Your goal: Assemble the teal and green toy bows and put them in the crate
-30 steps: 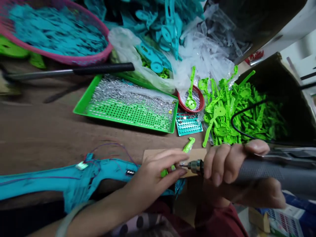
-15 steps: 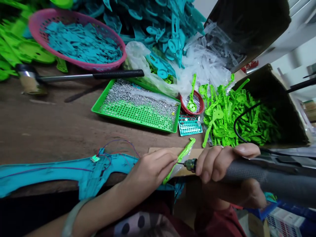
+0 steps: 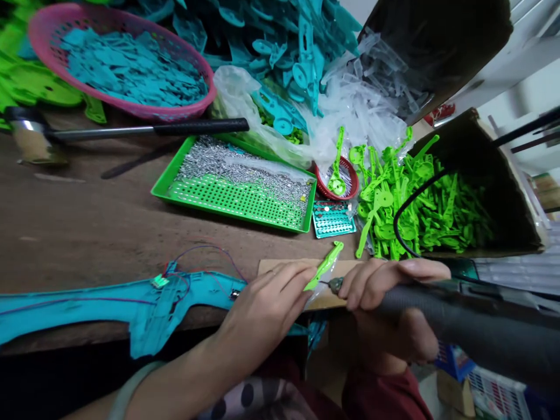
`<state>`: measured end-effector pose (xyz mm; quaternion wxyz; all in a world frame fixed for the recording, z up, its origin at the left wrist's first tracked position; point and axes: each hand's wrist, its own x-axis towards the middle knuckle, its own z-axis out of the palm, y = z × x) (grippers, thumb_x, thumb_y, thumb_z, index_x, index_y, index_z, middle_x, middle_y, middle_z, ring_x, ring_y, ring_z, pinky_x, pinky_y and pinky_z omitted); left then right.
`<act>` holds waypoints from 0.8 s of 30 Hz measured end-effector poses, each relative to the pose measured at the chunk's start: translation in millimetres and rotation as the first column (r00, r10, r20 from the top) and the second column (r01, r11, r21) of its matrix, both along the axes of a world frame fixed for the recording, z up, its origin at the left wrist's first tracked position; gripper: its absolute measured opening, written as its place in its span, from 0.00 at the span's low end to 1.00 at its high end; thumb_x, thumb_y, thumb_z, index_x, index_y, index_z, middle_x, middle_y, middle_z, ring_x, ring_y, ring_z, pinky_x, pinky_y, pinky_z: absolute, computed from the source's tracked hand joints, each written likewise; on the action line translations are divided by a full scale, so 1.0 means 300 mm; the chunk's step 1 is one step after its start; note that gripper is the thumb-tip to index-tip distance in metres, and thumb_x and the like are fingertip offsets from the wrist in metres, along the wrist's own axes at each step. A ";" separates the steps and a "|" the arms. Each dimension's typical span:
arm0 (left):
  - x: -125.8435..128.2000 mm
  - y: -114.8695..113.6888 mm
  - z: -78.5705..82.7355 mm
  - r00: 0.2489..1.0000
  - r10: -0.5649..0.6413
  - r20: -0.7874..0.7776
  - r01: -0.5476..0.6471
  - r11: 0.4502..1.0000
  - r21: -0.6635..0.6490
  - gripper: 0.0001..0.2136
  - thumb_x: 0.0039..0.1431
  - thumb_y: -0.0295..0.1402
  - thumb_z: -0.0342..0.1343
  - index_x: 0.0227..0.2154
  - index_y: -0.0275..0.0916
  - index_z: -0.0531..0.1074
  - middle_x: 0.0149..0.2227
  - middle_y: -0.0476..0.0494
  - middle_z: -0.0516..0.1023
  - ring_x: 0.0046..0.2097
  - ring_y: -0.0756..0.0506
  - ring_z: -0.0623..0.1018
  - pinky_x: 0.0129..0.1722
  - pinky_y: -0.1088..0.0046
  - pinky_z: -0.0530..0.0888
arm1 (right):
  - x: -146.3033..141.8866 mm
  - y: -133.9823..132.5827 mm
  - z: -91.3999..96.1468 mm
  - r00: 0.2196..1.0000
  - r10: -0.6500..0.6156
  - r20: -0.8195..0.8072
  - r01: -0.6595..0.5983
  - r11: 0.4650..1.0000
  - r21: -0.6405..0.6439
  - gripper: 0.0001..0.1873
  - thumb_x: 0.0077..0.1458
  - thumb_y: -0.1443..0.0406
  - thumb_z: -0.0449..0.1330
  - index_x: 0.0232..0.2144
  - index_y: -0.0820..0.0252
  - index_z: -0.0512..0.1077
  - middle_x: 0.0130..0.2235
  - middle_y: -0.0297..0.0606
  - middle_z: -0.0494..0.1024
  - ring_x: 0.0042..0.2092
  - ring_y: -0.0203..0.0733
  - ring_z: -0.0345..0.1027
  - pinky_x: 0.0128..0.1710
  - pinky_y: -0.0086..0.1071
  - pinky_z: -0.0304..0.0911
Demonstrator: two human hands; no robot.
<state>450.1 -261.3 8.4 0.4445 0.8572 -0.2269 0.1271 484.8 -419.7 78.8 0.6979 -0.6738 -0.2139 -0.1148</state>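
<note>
My left hand (image 3: 273,297) is closed on a slim green plastic part (image 3: 326,267), held at a slant with a clear plastic piece (image 3: 318,296) along its right side. My right hand (image 3: 385,297) wraps around a dark electric screwdriver (image 3: 455,321). Its thin bit points left, with the tip close by the green part and my left fingertips; whether it touches is hard to tell. Under the hands lies a piece of cardboard (image 3: 271,265). To the left, a long blue plastic shell (image 3: 87,300) with thin wires and a small connector (image 3: 160,281) lies along the table edge.
Behind the hands sit a green tray of screws (image 3: 231,219), a small blue tray (image 3: 333,220) and a red basket (image 3: 318,185). A hammer (image 3: 131,133) and a pink basket (image 3: 210,96) are at left. A box (image 3: 520,216) of green parts stands right, crossed by a black cable (image 3: 400,213).
The right hand and screwdriver have shifted slightly left, and the screwdriver's rear has dropped a little. The left hand now covers the green part's lower end. The whole view has shifted slightly.
</note>
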 end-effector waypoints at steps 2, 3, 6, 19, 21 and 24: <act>-0.022 -0.031 -0.034 0.997 -0.025 0.067 0.014 0.987 0.162 0.13 0.68 0.30 0.51 0.51 0.34 0.73 0.50 0.40 0.81 0.50 0.43 0.80 0.47 0.66 0.77 | 0.049 -0.021 -0.022 0.981 -0.172 0.092 0.164 0.982 0.095 0.15 0.56 0.61 0.58 0.46 0.50 0.68 0.21 0.26 0.71 0.20 0.39 0.64 0.22 0.35 0.67; -0.034 -0.046 -0.056 0.994 -0.063 0.092 0.039 0.969 0.244 0.15 0.66 0.33 0.55 0.52 0.33 0.73 0.52 0.39 0.80 0.52 0.41 0.79 0.49 0.64 0.76 | 0.079 -0.035 -0.038 0.956 -0.268 0.117 0.253 0.958 0.133 0.14 0.54 0.64 0.57 0.45 0.52 0.69 0.21 0.25 0.70 0.20 0.38 0.63 0.21 0.33 0.66; -0.064 -0.080 -0.125 0.987 -0.145 0.072 0.101 0.900 0.423 0.26 0.57 0.43 0.64 0.55 0.32 0.73 0.62 0.37 0.72 0.60 0.38 0.73 0.57 0.60 0.72 | 0.171 -0.085 -0.106 0.879 -0.468 0.089 0.450 0.878 0.163 0.12 0.53 0.66 0.56 0.41 0.54 0.68 0.19 0.23 0.67 0.19 0.35 0.60 0.20 0.29 0.64; -0.052 -0.047 -0.164 0.978 -0.201 0.057 0.161 0.898 0.410 0.25 0.58 0.34 0.52 0.59 0.34 0.68 0.65 0.41 0.67 0.65 0.43 0.65 0.66 0.65 0.56 | 0.268 -0.145 -0.258 0.885 -0.464 -0.045 0.465 0.885 0.029 0.09 0.56 0.63 0.58 0.40 0.53 0.63 0.20 0.22 0.66 0.20 0.36 0.62 0.23 0.30 0.64; -0.050 -0.043 -0.167 0.978 -0.205 0.044 0.171 0.902 0.396 0.26 0.59 0.35 0.53 0.60 0.35 0.66 0.66 0.42 0.65 0.66 0.43 0.64 0.66 0.65 0.57 | 0.277 -0.152 -0.270 0.902 -0.432 -0.024 0.432 0.901 0.036 0.09 0.56 0.63 0.57 0.40 0.53 0.64 0.20 0.22 0.66 0.20 0.35 0.62 0.22 0.29 0.63; -0.050 -0.039 -0.166 0.977 -0.208 0.039 0.178 0.908 0.378 0.26 0.58 0.35 0.52 0.60 0.35 0.66 0.67 0.42 0.65 0.66 0.44 0.64 0.65 0.66 0.58 | 0.289 -0.179 -0.280 0.961 -0.275 -0.014 0.275 0.961 0.031 0.10 0.55 0.63 0.58 0.40 0.52 0.64 0.19 0.22 0.65 0.19 0.35 0.60 0.19 0.29 0.62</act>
